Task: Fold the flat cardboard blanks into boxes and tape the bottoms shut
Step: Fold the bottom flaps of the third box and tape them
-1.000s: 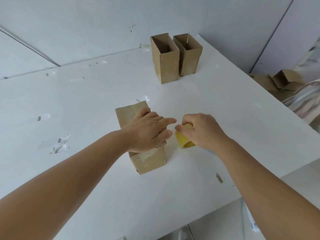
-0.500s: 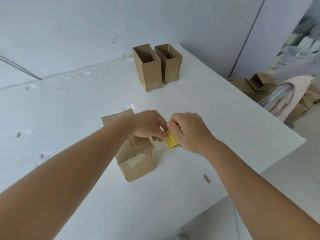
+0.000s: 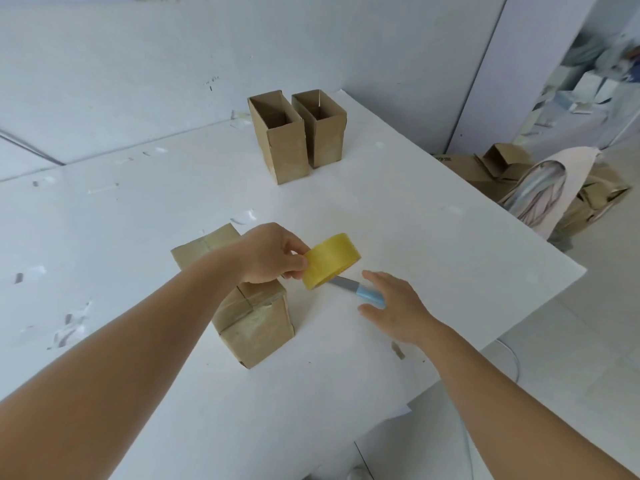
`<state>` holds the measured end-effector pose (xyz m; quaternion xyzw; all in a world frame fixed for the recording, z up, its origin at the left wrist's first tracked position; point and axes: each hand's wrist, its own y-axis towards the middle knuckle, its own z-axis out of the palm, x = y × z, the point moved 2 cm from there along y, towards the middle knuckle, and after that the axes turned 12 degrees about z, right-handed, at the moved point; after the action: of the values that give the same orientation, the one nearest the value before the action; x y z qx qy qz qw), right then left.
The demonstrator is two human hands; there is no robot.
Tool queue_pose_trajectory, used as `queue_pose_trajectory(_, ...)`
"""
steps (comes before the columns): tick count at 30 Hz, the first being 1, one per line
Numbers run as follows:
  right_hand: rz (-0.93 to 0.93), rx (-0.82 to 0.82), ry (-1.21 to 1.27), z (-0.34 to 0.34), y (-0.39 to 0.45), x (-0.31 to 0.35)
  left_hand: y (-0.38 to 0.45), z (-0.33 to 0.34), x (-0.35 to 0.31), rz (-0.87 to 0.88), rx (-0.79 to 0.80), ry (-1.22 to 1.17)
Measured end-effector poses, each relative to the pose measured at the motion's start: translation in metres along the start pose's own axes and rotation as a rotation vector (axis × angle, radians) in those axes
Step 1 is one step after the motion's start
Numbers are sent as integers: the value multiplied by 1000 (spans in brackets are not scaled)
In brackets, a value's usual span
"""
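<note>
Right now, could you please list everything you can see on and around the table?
Open boxes: two, brown, upright side by side at the table's far edge.
Taped box: one, brown, near middle, under the left forearm.
Tape roll: one, yellow, held above the table.
Knife: one, grey blade, blue handle, lying on the table beside the tape roll.
Table: one, white.
Cardboard pile: brown, on the floor to the right.
Left hand: fingers grip the tape roll.
Right hand: open, over the knife handle.

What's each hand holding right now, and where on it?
Left hand pinches the yellow tape roll at its near rim. Right hand holds nothing; its open fingers reach over the knife.
</note>
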<state>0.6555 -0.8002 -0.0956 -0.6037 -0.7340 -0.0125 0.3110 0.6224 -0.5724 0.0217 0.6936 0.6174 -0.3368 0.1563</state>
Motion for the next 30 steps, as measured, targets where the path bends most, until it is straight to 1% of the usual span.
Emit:
queue_pose_trajectory(2,-32,-44,-107,7,5,0,0,0,2,-11,-46,-32)
queue_pose_trajectory(5,-49,-147,-166,13,10,6,0,1,5,-25,-177,-72)
queue_pose_trajectory(8,-85,-180,-313,16,13,11,1,2,8,-53,-237,-67)
queue_pose_trajectory(10,-89,-163,-273,13,13,13,2,1,9,-60,-248,-92)
queue_pose_trajectory(12,-85,-157,-167,5,7,15,2,0,9,-65,-268,-128)
queue_pose_trajectory(16,-153,-223,-17,-17,-15,16,4,1,10,-79,-291,-144)
queue_pose_trajectory(20,-183,-215,28,-37,-39,18,6,-1,8,-80,-307,-183)
queue_pose_trajectory(23,-214,-219,56,-52,-52,26,6,-2,4,-109,-299,-169)
queue_pose_trajectory(25,-253,-215,35,-59,-60,37,5,-1,2,-131,-299,-153)
queue_pose_trajectory(27,-278,-226,-36,-64,-66,48,5,-1,1,-132,-303,-156)
queue_pose_trajectory(30,-334,-313,-211,-66,-70,66,3,-1,2,-122,-310,-153)
